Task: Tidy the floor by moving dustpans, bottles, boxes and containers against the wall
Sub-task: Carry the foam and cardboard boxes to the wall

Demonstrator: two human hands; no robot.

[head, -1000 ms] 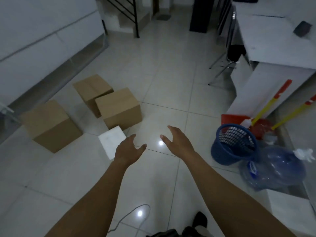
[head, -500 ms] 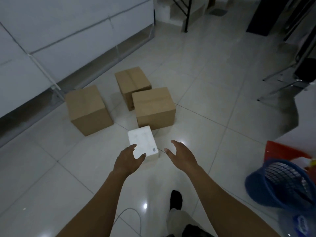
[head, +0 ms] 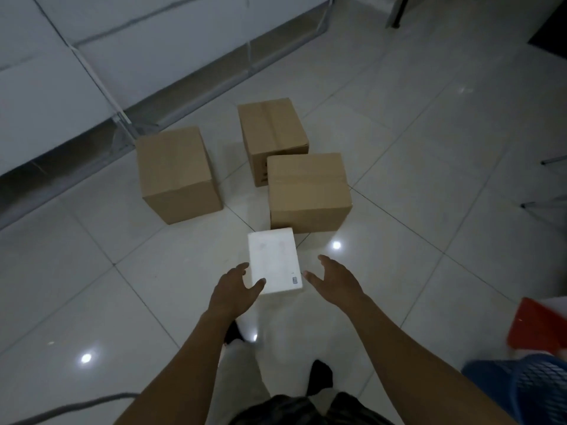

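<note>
A small white box (head: pixel 274 262) lies on the tiled floor just ahead of me. My left hand (head: pixel 232 291) hovers at its near left corner, fingers spread, holding nothing. My right hand (head: pixel 336 280) is stretched out at its near right corner, also spread and holding nothing. Whether either hand touches the box I cannot tell. Beyond it stand three brown cardboard boxes: one on the left (head: pixel 176 173), one at the back (head: pixel 271 136), one on the right (head: pixel 308 191), which sits right behind the white box.
A white wall with a dark recessed base (head: pixel 190 84) runs along the far left. At the right edge are a red dustpan (head: pixel 537 328) and a blue mesh basket (head: pixel 534 386). A grey cable (head: pixel 73 407) lies at the lower left. My feet are below.
My view has swung left and closer to the boxes. Both hands have reached forward and now flank the white box's near corners. The basket and dustpan slid toward the right edge.
</note>
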